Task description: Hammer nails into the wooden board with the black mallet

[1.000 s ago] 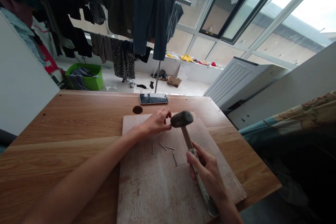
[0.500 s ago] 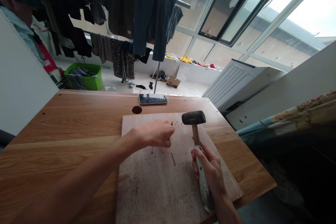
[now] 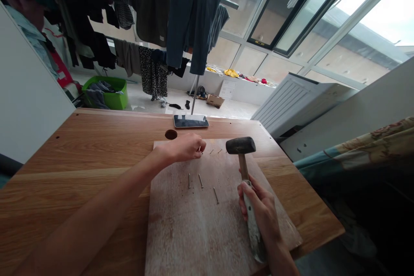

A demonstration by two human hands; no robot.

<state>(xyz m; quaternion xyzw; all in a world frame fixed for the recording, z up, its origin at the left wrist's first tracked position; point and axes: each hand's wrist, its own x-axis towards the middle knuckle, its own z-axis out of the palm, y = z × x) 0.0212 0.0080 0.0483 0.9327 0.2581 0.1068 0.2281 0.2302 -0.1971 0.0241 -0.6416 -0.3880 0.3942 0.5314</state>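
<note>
Two bare hands are at work over a worn wooden board (image 3: 207,233) lying on the bench (image 3: 97,151). The right hand (image 3: 258,209) is wrapped shut around the pale handle of a hammer (image 3: 243,161), gripping about midway along, with the dark head held just above the board's far part. That head looks heavy against a slim, stiff handle, so the tool is likely top-heavy; a grip nearer the handle's end would probably give more swing, the present one more control. The left hand (image 3: 183,148) reaches to the board's far edge, fingers pinched together over small nails (image 3: 215,152) there; whether it actually has one between the fingertips cannot be told, since the fingers cover that spot. Three more loose nails (image 3: 200,181) lie mid-board, thin, hard and light, likely fiddly to pick up and best taken by the shank. Beyond, a phone (image 3: 190,121) lies flat near a round hole (image 3: 170,134). The handle's butt is hidden under the wrist.
</note>
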